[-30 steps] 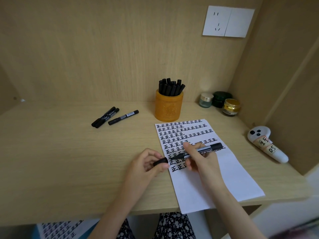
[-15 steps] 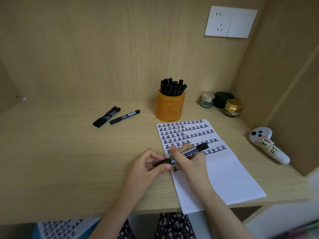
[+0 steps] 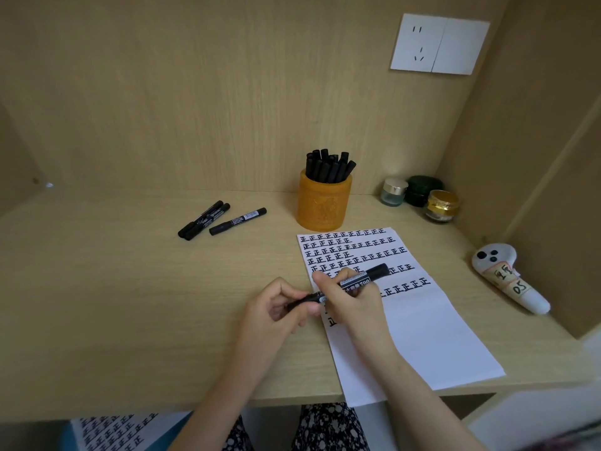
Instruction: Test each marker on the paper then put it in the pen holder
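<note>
Marker: black white-labelled marker (image 3: 374,275), over the written-on white paper sheet (image 3: 422,336).
Right: your right hand (image 3: 351,301) grips its barrel.
Left: your left hand (image 3: 276,307) pinches its end.
Holder: orange cylindrical pen holder (image 3: 325,206), behind.

Home study nook: pale wood-laminate desk (image 3: 113,304) boxed by matching panels (image 3: 195,92); white plastic wall socket plate (image 3: 439,43); three small lidded glass cosmetic jars (image 3: 422,192) in corner.
</note>
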### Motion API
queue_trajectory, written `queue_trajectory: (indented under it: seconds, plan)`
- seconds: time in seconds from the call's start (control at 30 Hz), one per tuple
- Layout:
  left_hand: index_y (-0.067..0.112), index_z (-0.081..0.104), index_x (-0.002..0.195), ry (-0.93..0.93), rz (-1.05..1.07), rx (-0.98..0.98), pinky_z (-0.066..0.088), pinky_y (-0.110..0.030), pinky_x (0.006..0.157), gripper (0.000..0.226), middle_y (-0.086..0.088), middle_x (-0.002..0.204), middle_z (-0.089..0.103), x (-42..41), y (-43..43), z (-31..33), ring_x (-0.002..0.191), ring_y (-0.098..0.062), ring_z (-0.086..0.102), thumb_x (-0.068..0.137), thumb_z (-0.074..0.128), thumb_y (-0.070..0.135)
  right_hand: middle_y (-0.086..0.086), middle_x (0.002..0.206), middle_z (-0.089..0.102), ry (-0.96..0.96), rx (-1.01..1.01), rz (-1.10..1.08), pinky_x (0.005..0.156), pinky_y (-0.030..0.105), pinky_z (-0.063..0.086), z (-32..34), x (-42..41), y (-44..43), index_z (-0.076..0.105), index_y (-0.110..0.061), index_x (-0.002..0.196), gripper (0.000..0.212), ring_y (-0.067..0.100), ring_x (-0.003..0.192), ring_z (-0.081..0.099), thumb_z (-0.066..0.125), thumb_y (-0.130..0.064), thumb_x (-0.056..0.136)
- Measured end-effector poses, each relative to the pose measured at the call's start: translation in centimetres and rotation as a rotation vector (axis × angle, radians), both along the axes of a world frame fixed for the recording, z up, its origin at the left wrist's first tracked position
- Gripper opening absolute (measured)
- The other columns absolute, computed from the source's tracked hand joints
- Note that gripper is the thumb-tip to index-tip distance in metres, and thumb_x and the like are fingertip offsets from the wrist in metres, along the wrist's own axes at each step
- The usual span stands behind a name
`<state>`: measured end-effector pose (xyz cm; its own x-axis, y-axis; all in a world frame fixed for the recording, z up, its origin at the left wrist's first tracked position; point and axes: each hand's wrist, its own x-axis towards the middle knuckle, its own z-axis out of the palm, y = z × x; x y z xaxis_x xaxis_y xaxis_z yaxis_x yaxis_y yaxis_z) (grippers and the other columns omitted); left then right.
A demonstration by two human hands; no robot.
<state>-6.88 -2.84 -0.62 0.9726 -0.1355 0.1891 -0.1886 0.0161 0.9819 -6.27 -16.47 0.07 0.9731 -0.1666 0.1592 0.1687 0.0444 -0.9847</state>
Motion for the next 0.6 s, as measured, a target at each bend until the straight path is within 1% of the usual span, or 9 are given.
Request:
queue_trajectory:
  seconds: [0.07,0.1,0.13,0.2,0.27,0.37,0.43,0.5,0.6]
  plan:
    - [0.007,0.059,0.077,-0.01,0.025,-0.011,0.048,-0.017,0.058,0.025,0.001,0.067,0.069,0.2,0.2,0.2,0.06,-0.01,0.059,0.065,0.074,0.023,-0.013,0.04,0.037,0.011,-0.032,0.06,0.043,0.013,0.029,0.8,-0.2,-0.2,0.044,-0.015,0.056,0.038,0.002,0.037,0.032,0.071,-0.028,0.079]
    - [0.009,0.06,0.079,-0.018,0.028,-0.005,0.049,-0.017,0.06,0.026,0.0,0.07,0.071,0.2,0.2,0.4,0.062,-0.011,0.061,0.065,0.073,0.026,-0.014,0.041,0.043,0.002,-0.047,0.062,0.045,0.009,0.031,1.2,-0.2,-0.5,0.049,-0.015,0.06,0.031,0.0,0.039,0.039,0.069,-0.034,0.075]
    - [0.012,0.061,0.081,-0.028,0.029,0.007,0.05,-0.018,0.061,0.026,-0.001,0.074,0.072,0.3,0.3,0.6,0.065,-0.013,0.063,0.065,0.072,0.029,-0.016,0.048,0.052,-0.002,-0.06,0.039,0.048,0.008,0.037,1.6,-0.2,-0.8,0.056,-0.016,0.069,0.025,-0.002,0.046,0.047,0.068,-0.039,0.073]
    - [0.015,0.062,0.084,-0.043,0.036,0.039,0.052,-0.019,0.064,0.027,0.001,0.077,0.073,0.4,0.4,1.2,0.072,-0.014,0.067,0.066,0.069,0.034,-0.013,0.077,0.065,0.006,-0.104,-0.082,0.061,0.008,0.043,1.6,0.0,-1.7,0.064,-0.021,0.093,0.037,0.0,0.069,0.057,0.07,-0.047,0.068]
    - [0.016,0.063,0.086,-0.053,0.045,0.07,0.052,-0.02,0.067,0.026,0.005,0.076,0.073,0.7,0.5,1.7,0.074,-0.011,0.068,0.069,0.068,0.034,-0.006,0.096,0.062,0.003,-0.204,-0.189,0.069,0.01,0.043,1.7,0.4,-2.7,0.062,-0.027,0.105,0.047,0.006,0.084,0.057,0.071,-0.051,0.066]
    - [0.016,0.064,0.088,-0.05,0.059,0.108,0.052,-0.021,0.067,0.016,0.006,0.076,0.073,1.5,0.4,1.9,0.074,-0.011,0.067,0.077,0.07,0.025,-0.01,0.101,0.057,-0.163,-0.461,-0.195,0.081,0.015,0.04,1.7,0.9,-3.4,0.064,-0.03,0.106,0.036,0.007,0.098,0.053,0.071,-0.048,0.075]
    - [0.017,0.064,0.088,-0.036,0.071,0.106,0.052,-0.019,0.066,0.013,0.006,0.076,0.073,1.9,0.2,1.9,0.074,-0.008,0.068,0.078,0.07,0.022,-0.017,0.1,0.06,-0.321,-0.702,-0.189,0.09,0.016,0.032,1.8,1.3,-3.6,0.069,-0.032,0.1,0.027,0.008,0.103,0.046,0.067,-0.05,0.08]
    - [0.017,0.064,0.088,-0.041,0.086,0.106,0.05,-0.017,0.066,0.011,0.006,0.075,0.072,2.3,0.2,2.1,0.072,-0.007,0.068,0.079,0.07,0.021,-0.021,0.099,0.064,-0.423,-0.893,-0.205,0.09,0.015,0.021,2.0,1.9,-3.9,0.073,-0.033,0.092,0.027,0.009,0.103,0.039,0.06,-0.054,0.08]
    - [0.017,0.067,0.087,-0.062,0.112,0.13,0.049,-0.013,0.065,0.009,0.004,0.072,0.071,3.1,0.4,2.5,0.069,-0.006,0.066,0.08,0.07,0.022,-0.02,0.099,0.067,-0.538,-1.067,-0.224,0.083,0.025,0.021,2.3,3.0,-4.3,0.076,-0.032,0.087,0.029,0.012,0.102,0.038,0.058,-0.053,0.079]
